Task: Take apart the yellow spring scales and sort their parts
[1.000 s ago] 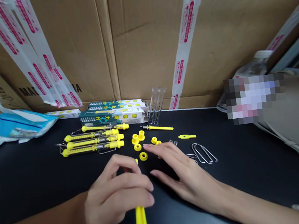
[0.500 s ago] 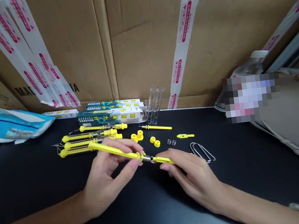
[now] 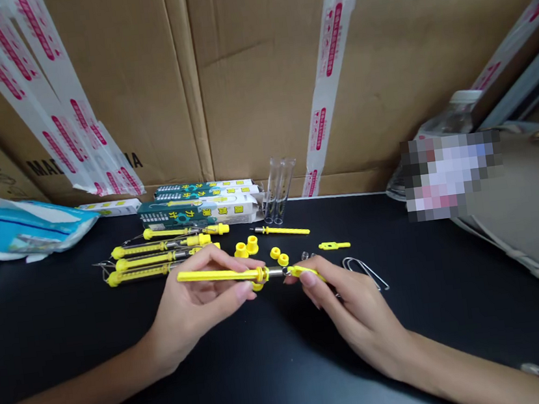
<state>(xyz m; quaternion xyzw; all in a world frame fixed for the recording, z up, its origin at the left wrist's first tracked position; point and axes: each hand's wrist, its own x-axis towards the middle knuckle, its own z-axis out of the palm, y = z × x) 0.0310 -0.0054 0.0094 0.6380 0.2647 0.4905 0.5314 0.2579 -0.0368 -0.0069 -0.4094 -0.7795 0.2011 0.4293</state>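
My left hand (image 3: 190, 316) is closed around a yellow plastic rod (image 3: 219, 275) of a spring scale, held nearly level above the table. From the rod's right end a metal spring (image 3: 275, 272) sticks out. Its end loop meets a small flat yellow tab (image 3: 299, 269), which my right hand (image 3: 356, 309) pinches between thumb and fingers. Whether the loop is fully hooked through the tab cannot be made out. Just under the rod's end, partly hidden by my left fingers, is a yellow piece (image 3: 257, 286). A second rod with spring (image 3: 285, 230) and another yellow tab (image 3: 334, 245) lie beyond.
Assembled spring scales (image 3: 144, 261) lie at left, before printed boxes (image 3: 197, 212) and clear tubes (image 3: 278, 191). Yellow caps (image 3: 241, 250), yellow rings (image 3: 276, 253) and bent wire hooks (image 3: 366, 272) lie nearby. A blue packet (image 3: 31, 225), a bottle (image 3: 455, 117) and a bag (image 3: 536, 215) flank them.
The rod has swung from a slant to nearly level, and its spring end has moved right and slightly up. My right hand has turned the tab, and its thumb now shows on top.
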